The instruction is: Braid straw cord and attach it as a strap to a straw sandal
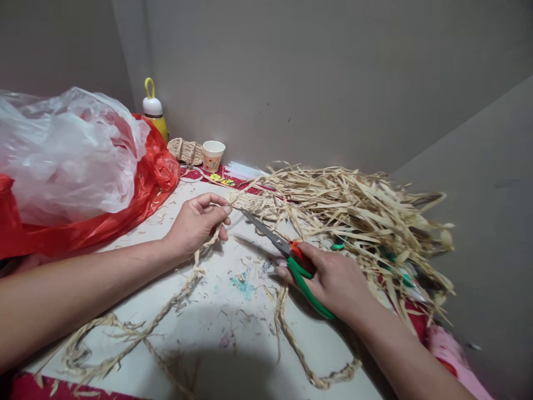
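Observation:
My left hand [200,222] is closed in a pinch on a braided straw cord [183,291], which trails down over the white board toward me. In my right hand [333,278] is a pair of scissors [302,278] with green and orange handles. Their blades point up and left, with the tips close to my left fingertips. Just behind the tips lies a flat woven straw piece [256,204]. Another length of braided cord [293,339] curves across the board below the scissors.
A heap of loose dry straw [350,205] spreads at the right. On the left are a clear plastic bag [70,155] and a red bag [160,172]. A yellow bottle [154,108], a woven straw sole-shaped piece [185,151] and a paper cup [213,156] stand along the wall. Straw scraps litter the board [245,350].

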Demonstrator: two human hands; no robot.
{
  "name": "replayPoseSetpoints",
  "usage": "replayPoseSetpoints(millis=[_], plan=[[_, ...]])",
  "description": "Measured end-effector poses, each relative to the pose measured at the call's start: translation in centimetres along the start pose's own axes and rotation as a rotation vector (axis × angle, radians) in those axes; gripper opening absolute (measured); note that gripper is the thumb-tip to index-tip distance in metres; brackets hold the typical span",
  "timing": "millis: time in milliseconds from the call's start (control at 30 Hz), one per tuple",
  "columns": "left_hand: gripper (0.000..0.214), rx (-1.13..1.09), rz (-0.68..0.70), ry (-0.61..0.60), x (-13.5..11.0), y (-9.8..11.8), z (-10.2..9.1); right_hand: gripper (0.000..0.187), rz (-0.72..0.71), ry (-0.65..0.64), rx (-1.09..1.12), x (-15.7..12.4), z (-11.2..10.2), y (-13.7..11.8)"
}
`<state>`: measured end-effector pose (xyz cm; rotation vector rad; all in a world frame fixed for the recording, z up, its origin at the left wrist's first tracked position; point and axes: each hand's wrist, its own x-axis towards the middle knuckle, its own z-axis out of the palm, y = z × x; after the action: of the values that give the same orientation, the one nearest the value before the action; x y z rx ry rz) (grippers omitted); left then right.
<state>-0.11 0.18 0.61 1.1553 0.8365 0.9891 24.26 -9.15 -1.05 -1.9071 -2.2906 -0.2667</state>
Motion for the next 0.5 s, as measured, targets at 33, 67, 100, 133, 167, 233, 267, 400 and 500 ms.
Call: replayPoseSetpoints(millis=[33, 67, 100, 133, 167, 233, 267, 400, 500], plan=[[0.020, -0.007, 0.005, 0.012, 0.04, 0.05, -0.05, 0.041, 0.000, -0.003, 0.025, -0.03, 0.00, -0.02], [0.019, -0.010, 0.005, 0.021, 0.06, 0.10, -0.07, 0.041, 0.001, -0.004, 0.054, -0.05, -0.04, -0.06], [0.018, -0.011, 0.002, 0.026, 0.05, 0.15, -0.08, 0.041, 0.005, -0.004, 0.085, -0.06, -0.09, -0.11], [0.017, -0.013, -0.005, 0.025, 0.03, 0.18, -0.06, 0.041, 0.010, -0.002, 0.117, -0.07, -0.16, -0.17], [0.016, -0.018, -0.013, 0.020, -0.02, 0.20, -0.04, 0.041, 0.013, 0.001, 0.141, -0.07, -0.24, -0.22], [0.015, -0.019, -0.041, -0.004, -0.16, 0.18, 0.04, 0.042, 0.024, 0.015, 0.137, -0.05, -0.34, -0.29], [0.015, -0.014, -0.061, -0.022, -0.24, 0.17, 0.08, 0.043, 0.029, 0.022, 0.111, -0.04, -0.36, -0.29], [0.018, -0.014, -0.126, -0.102, -0.53, 0.14, 0.26, 0.043, 0.058, 0.015, 0.001, 0.04, -0.16, -0.11], [0.017, -0.095, -0.163, -0.148, -0.61, 0.17, 0.43, 0.040, 0.096, 0.000, -0.028, 0.11, -0.05, 0.07]])
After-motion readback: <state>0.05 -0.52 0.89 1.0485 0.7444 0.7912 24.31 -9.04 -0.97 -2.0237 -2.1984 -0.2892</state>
